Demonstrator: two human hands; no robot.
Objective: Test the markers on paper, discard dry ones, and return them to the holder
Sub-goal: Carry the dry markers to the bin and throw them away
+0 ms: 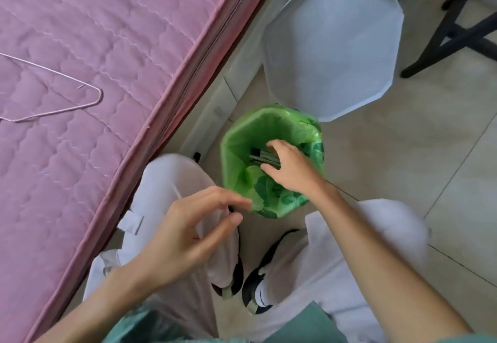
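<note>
the right hand [289,169] reaches over the mouth of a small bin [271,161] lined with a green bag [242,138], fingers spread and fairly straight, gripping nothing that can be seen. just beneath its fingertips, inside the bin, lies a bundle of markers [262,157], dark caps pointing toward 10 o'clock; whether the fingers touch them cannot be told. the left hand [193,232] hovers at about 8 o'clock from the bin, near its rim, fingers loosely bent with the thumb close to the fingertips, and it holds nothing visible. the two hands are apart. the bin's white lid [332,46] stands open at 1 o'clock from the bin. a pink mattress [94,60] fills the 9 to 11 o'clock side, with a wire hanger [53,95] lying on it. white trousers [166,181] and black-and-white shoes [258,283] show at 6 o'clock, on a pale tiled floor [403,154]. dark chair legs [451,33] stand at 2 o'clock.
</note>
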